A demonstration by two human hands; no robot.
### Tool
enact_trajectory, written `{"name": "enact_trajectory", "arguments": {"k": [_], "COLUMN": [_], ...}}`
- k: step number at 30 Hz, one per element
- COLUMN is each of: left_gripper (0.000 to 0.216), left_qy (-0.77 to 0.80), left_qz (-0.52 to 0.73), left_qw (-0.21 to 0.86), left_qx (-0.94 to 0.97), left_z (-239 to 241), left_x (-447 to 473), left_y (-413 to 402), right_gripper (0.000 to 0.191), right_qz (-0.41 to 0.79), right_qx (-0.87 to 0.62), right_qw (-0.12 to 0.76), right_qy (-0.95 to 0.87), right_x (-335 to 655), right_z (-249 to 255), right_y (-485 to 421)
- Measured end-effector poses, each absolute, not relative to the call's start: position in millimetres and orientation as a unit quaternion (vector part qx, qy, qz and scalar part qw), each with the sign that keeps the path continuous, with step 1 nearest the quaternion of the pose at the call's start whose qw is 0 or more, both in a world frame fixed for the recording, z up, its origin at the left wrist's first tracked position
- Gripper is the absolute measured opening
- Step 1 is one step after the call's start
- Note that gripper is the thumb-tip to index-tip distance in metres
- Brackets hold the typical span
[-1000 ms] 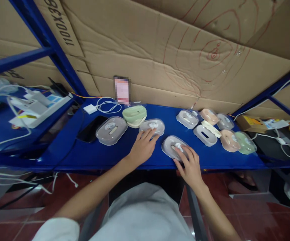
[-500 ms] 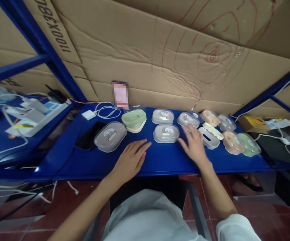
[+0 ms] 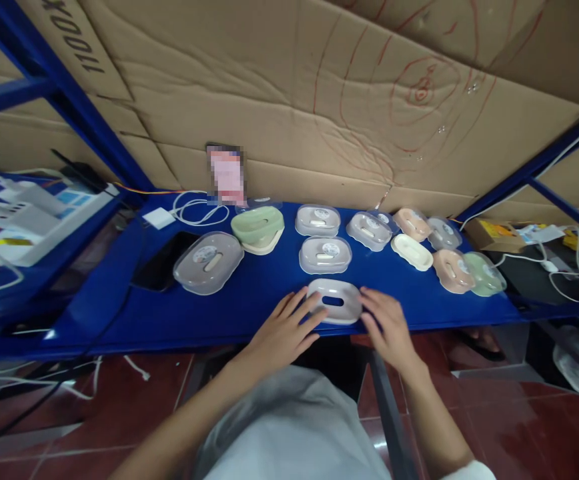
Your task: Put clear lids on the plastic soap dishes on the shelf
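Left hand (image 3: 282, 331) and right hand (image 3: 388, 325) set on either side of a white oval tray (image 3: 334, 301) with a central slot, fingers spread and touching its ends; neither hand clenched, grasp light at most, lift not evident. Tray lying at the near edge of the blue counter (image 3: 219, 313), at 6 o'clock from a clear-lidded box (image 3: 325, 254).

Further boxes noted: second clear-lidded one (image 3: 317, 219) at 12 o'clock of the first, large greyish one (image 3: 208, 261) at 9 o'clock, green stacked pair (image 3: 258, 228) at 10 o'clock. Cluster at 2 o'clock of the tray: clear box (image 3: 369, 230), cream tray (image 3: 411, 251), pink box (image 3: 449, 270), green box (image 3: 484, 273). Black phone (image 3: 162, 269) lying flat at far 9 o'clock, white charger cable (image 3: 197, 212) behind it.

Risks, judged from position: tray sits close to the counter lip, so a pull toward 6 o'clock with so loose a hold could tip it off onto the tiled floor (image 3: 119, 407). Push toward 12 o'clock likely to knock the nearest clear-lidded box. Smooth plastic, fingertip contact only: slip probable if raised unevenly.
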State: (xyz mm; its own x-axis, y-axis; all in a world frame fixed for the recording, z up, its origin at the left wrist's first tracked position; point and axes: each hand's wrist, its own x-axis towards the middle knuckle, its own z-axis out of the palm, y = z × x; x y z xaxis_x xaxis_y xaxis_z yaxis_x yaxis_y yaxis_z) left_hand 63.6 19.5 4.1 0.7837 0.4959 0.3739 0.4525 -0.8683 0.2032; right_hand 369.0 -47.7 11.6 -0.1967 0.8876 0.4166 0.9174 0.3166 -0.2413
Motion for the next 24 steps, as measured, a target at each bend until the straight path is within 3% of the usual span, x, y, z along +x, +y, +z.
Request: {"name": "enact_trajectory", "arguments": {"k": [6, 9, 14, 19, 24], "left_gripper": [0.022, 0.025, 0.029, 0.028, 0.026], "left_qy": [0.339, 0.379, 0.421, 0.396, 0.381], "left_qz": [0.267, 0.327, 0.407, 0.439, 0.438], "left_qw": [0.020, 0.015, 0.025, 0.041, 0.066], "left_qx": [0.902, 0.866, 0.810, 0.805, 0.812], "left_z": [-1.7, -11.0, -15.3, -8.0, -6.0], "left_x": [8.0, -21.2, -28.2, 3.9, 26.6], "left_y": [8.3, 2.5, -1.4, 2.7, 9.1], "right_gripper": [0.057, 0.051, 0.031, 0.027, 0.034], "right_qz": [-0.159, -0.150, -0.110, -0.040, 0.026], "right_qx": [-0.724, -0.719, -0.670, -0.599, -0.548], "right_qw": [0.272, 0.262, 0.246, 0.244, 0.337], "right_qy": [-0.614, -0.626, -0.692, -0.761, -0.765], "right_x": [477.3, 489.1, 421.4, 333.5, 302.4], "right_z": [13.1, 3.7, -12.0, -10.8, 0.5], "right_y": [21.1, 11.7, -42.4, -54.5, -35.2]}}
